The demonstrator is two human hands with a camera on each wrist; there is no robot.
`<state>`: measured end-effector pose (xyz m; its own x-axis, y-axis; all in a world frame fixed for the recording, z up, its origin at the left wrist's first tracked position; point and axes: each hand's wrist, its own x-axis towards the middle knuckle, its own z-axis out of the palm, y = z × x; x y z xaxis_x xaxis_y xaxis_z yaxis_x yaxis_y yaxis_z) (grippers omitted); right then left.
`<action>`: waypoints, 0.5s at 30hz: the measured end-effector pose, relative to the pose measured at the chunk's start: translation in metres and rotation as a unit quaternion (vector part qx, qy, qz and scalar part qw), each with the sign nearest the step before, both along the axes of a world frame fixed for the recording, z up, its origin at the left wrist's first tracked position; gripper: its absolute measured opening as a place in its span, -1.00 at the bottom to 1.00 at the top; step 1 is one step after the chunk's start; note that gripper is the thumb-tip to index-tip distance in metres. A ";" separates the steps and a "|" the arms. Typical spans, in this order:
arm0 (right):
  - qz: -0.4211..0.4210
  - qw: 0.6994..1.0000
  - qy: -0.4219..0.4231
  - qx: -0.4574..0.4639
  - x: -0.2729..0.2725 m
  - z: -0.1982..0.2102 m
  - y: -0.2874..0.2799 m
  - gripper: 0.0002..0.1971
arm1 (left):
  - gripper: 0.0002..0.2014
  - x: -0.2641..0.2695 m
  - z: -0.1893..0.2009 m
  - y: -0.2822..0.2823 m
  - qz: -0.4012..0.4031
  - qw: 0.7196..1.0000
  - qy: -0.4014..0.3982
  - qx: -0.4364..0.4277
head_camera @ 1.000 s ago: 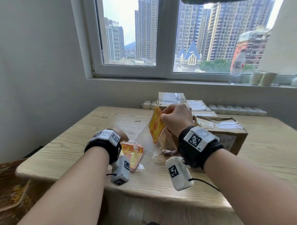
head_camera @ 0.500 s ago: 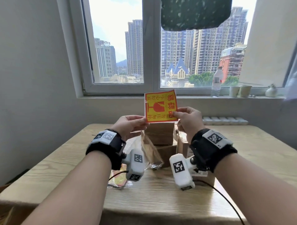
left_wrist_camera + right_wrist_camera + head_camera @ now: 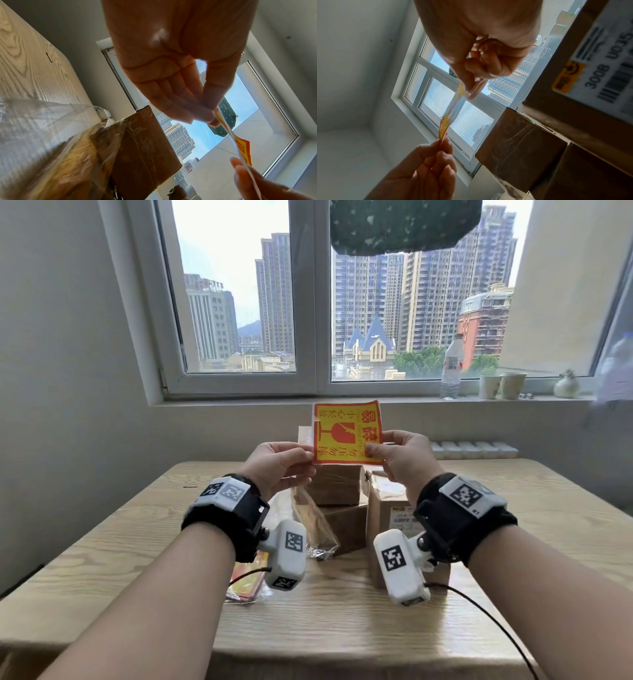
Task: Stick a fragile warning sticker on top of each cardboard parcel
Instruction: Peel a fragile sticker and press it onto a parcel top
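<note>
A yellow and red fragile sticker point(image 3: 347, 433) is held up in the air above the parcels, printed face toward me. My left hand point(image 3: 279, 463) pinches its left edge point(image 3: 221, 120) between thumb and fingertips. My right hand point(image 3: 399, 455) pinches its right edge point(image 3: 471, 86). Below stand brown cardboard parcels: a small one point(image 3: 334, 484) stacked on another point(image 3: 346, 525), and a taller one point(image 3: 387, 508) with a shipping label at the right. The taller parcel point(image 3: 590, 67) fills the right of the right wrist view.
A clear plastic bag point(image 3: 313, 522) leans against the stacked parcels, and a packet of more stickers point(image 3: 248, 577) lies under my left wrist on the wooden table point(image 3: 342, 621). On the windowsill stand a bottle point(image 3: 451, 368), two cups point(image 3: 501, 385) and a small vase point(image 3: 566, 385).
My right hand lifted the sticker out of the bag and raised it. My left hand left the table and took the sticker's left edge. My view tilted up toward the window.
</note>
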<state>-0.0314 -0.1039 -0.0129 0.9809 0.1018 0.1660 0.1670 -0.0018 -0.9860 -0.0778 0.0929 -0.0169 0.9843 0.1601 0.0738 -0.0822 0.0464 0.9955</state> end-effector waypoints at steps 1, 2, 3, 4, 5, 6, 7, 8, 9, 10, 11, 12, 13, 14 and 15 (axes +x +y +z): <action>-0.003 1.000 -0.001 -0.003 0.001 -0.001 0.000 -0.88 | -0.87 -0.001 0.000 -0.001 -0.006 1.000 -0.001 -0.003; -0.005 1.000 -0.001 -0.004 0.002 -0.001 0.001 -0.88 | -0.87 -0.001 0.000 -0.001 -0.010 1.000 -0.001 -0.006; -0.007 1.000 -0.003 -0.004 0.003 -0.001 0.001 -0.87 | -0.87 -0.003 0.001 -0.002 -0.012 1.000 -0.002 -0.005; -0.009 1.000 -0.004 -0.005 0.003 -0.002 0.002 -0.85 | -0.87 -0.004 0.001 -0.003 -0.012 1.000 -0.004 -0.002; -0.014 1.000 -0.004 -0.009 0.004 -0.002 0.002 -0.82 | -0.87 -0.004 0.002 -0.003 -0.013 1.000 -0.007 -0.001; -0.024 1.000 -0.005 -0.013 0.004 -0.002 0.003 -0.79 | -0.88 -0.005 0.003 -0.004 -0.013 1.000 -0.011 -0.004; -0.042 0.999 -0.010 -0.025 0.004 -0.001 0.003 -0.73 | -0.88 -0.005 0.004 -0.005 -0.012 1.000 -0.015 -0.009; -0.070 0.996 -0.025 -0.051 0.004 0.000 0.002 -0.66 | -0.87 -0.005 0.005 -0.005 -0.009 1.000 -0.020 -0.018; -0.106 0.989 -0.053 -0.092 0.003 0.001 0.001 -0.58 | -0.87 -0.005 0.007 -0.006 -0.008 0.999 -0.026 -0.028; -0.141 0.976 -0.096 -0.137 0.002 0.004 0.000 -0.55 | -0.86 -0.005 0.009 -0.007 -0.009 0.999 -0.032 -0.040; -0.162 0.960 -0.150 -0.172 -0.002 0.008 -0.001 -0.56 | -0.87 -0.004 0.012 -0.008 -0.011 0.998 -0.039 -0.051; -0.162 0.946 -0.208 -0.186 -0.006 0.012 0.000 -0.61 | -0.88 -0.003 0.015 -0.009 -0.014 0.997 -0.047 -0.059; -0.134 0.938 -0.257 -0.188 -0.010 0.016 0.001 -0.67 | -0.90 -0.002 0.017 -0.010 -0.016 0.996 -0.056 -0.067; -0.085 0.935 -0.291 -0.184 -0.014 0.020 0.003 -0.69 | -0.91 -0.002 0.020 -0.012 -0.019 0.995 -0.062 -0.073; -0.033 0.933 -0.307 -0.188 -0.017 0.024 0.006 -0.68 | -0.93 -0.001 0.022 -0.014 -0.024 0.995 -0.068 -0.076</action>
